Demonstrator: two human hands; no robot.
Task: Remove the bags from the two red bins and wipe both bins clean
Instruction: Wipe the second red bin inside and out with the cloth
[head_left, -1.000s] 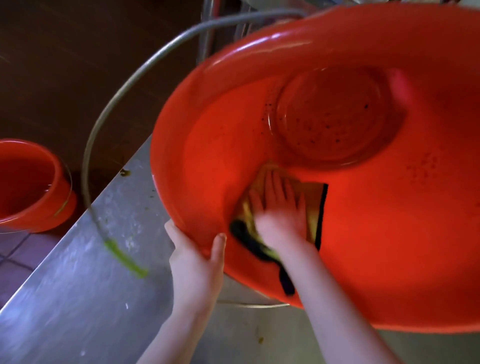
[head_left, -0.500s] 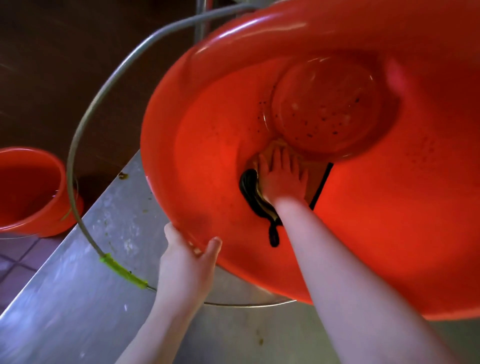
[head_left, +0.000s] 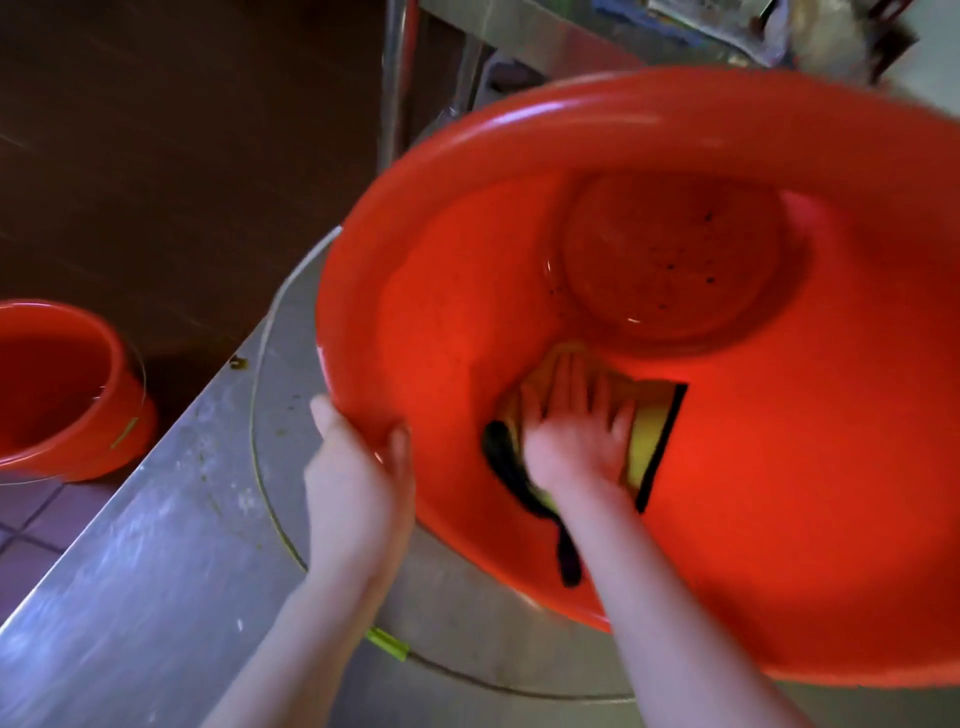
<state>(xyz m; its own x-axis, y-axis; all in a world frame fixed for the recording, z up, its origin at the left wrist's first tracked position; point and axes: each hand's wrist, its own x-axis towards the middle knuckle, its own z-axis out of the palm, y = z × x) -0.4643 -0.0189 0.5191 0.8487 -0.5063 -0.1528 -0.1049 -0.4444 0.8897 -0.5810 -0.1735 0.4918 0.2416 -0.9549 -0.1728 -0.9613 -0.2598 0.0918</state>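
1. My left hand (head_left: 358, 483) clamps the near rim of the big red bin (head_left: 805, 493). The thumb is hooked over the edge to the inside, the fingers are curled round the outside, and the forearm comes up from the lower left.
2. My right hand (head_left: 576, 436) reaches inside the bin, palm down, with the fingers straight and fanned apart. It presses a yellow cloth (head_left: 649, 441) with a black border flat against the inner wall, just below the round bottom.
3. The bin is tipped with its mouth toward me above the steel table (head_left: 156, 545). Dark specks dot its bottom.
4. Its wire handle (head_left: 258, 395) loops down beside the rim, with a green sleeve near my left forearm.
5. The second red bin (head_left: 62, 389) stands upright on the floor at the left, well apart.
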